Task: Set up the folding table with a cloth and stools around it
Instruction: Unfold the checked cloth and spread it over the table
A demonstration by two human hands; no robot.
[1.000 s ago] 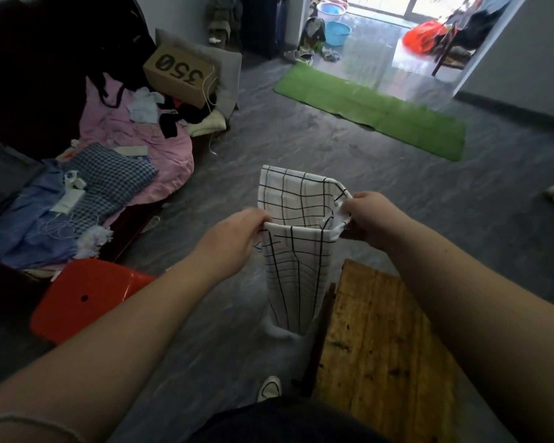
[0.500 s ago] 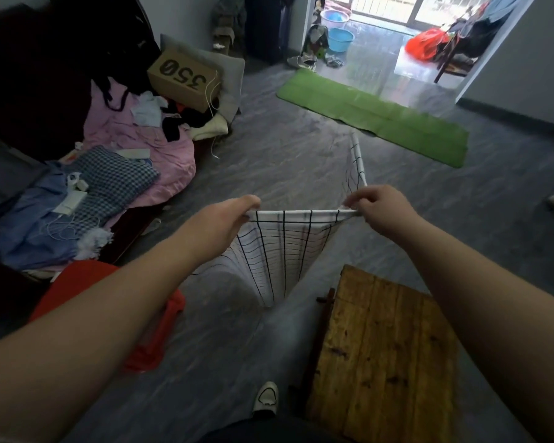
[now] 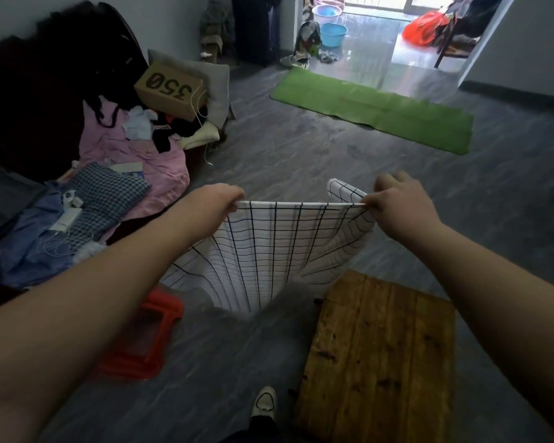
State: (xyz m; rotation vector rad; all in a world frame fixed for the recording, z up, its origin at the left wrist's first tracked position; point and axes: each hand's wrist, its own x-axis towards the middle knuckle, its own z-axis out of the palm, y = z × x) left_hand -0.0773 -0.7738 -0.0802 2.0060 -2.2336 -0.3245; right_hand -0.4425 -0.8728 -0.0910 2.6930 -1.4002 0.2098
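A white cloth with a black grid [image 3: 269, 251] hangs in the air before me, stretched along its top edge. My left hand [image 3: 216, 203] pinches the left end of that edge. My right hand [image 3: 397, 206] pinches the right end, where a flap of cloth folds back. The cloth's lower part hangs down to the left of the wooden folding table [image 3: 381, 353], which stands at the lower right. A red plastic stool [image 3: 141, 340] lies on the floor at the lower left, partly hidden by my left forearm.
A bed on the left is piled with clothes, a pink sheet [image 3: 135, 155] and a cardboard box [image 3: 170, 87]. A green mat [image 3: 375, 110] lies on the grey floor before a doorway with blue basins [image 3: 331, 33]. My shoe [image 3: 264, 404] shows at the bottom.
The cloth has gone from a narrow folded bundle to a wide spread sheet as my hands moved apart along its top edge. The view has shifted slightly.
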